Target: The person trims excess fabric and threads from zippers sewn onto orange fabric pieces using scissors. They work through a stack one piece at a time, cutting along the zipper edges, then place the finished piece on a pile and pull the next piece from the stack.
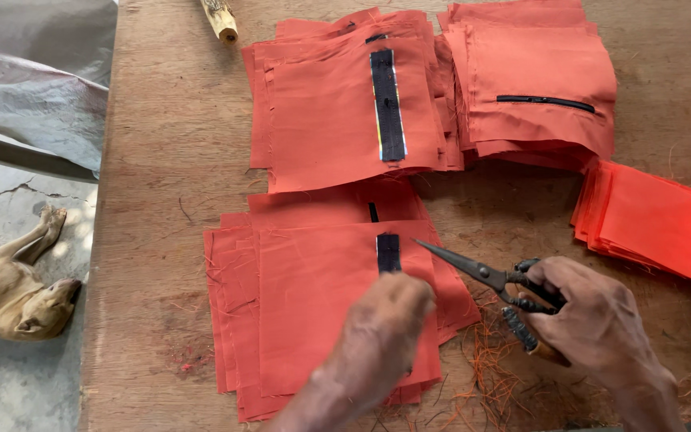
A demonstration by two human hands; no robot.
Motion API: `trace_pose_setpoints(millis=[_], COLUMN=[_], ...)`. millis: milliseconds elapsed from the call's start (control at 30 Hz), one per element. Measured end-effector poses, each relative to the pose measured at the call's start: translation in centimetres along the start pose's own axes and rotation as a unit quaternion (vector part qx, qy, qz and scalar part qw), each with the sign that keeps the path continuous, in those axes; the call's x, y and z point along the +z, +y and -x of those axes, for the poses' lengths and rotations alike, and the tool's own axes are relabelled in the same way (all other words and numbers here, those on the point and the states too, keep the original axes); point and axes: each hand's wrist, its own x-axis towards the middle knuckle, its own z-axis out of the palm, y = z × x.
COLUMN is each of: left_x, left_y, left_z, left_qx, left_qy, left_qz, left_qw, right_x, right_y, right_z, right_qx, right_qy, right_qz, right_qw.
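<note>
1. The left hand (385,320) lies palm down, fingers curled loosely, on the near stack (313,312) of orange fabric pieces, just below a black zip strip (388,253); it grips nothing
2. The right hand (593,320) is closed round the handles of dark scissors (481,276), blades nearly together, tips pointing at the strip
3. Judged from the layout, much is done: a far stack (345,112) shows a full-length black zip, another stack (537,88) shows a sewn-in zip, and orange thread scraps (489,360) litter the bench (161,200)
4. The near stack looks left to work through
5. Plain orange pieces (657,220) lie at right; a dog (13,288) rests on the floor
</note>
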Motion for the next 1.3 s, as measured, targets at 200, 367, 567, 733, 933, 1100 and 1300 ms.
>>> trace_pose_setpoints(millis=[200, 367, 567, 733, 933, 1100, 1300], left_x=[2.3, 2.1, 2.4, -0.9, -5.3, -7.3, -12.3], left_y=[2.3, 2.7, 2.1, -0.4, -2.7, -2.0, -2.0], left_z=[0.4, -0.6, -0.7, -2.7, -4.9, -5.2, -9.3], left_qx=[0.082, 0.061, 0.113, 0.042, -0.107, -0.047, -0.073], left_qy=[-0.072, -0.084, -0.047, 0.050, -0.006, -0.023, -0.055], left_qz=[0.059, 0.058, 0.009, -0.095, -0.122, 0.017, 0.109], left_qw=[0.992, 0.993, 0.992, 0.993, 0.987, 0.998, 0.990], right_x=[0.2, 0.3, 0.6, 0.3, 0.3, 0.9, 2.8], right_y=[1.0, 1.5, 1.8, 1.4, 1.0, 2.1, 3.7], right_z=[-0.1, -0.1, -0.1, 0.1, 0.0, -0.2, -1.0], right_qx=[0.010, 0.001, -0.016, 0.043, 0.016, -0.016, 0.011], right_qy=[0.028, 0.049, 0.071, 0.050, 0.085, 0.101, 0.093], right_qz=[-0.073, -0.104, -0.150, -0.132, -0.152, -0.174, -0.182], right_qw=[0.997, 0.993, 0.986, 0.989, 0.985, 0.979, 0.979])
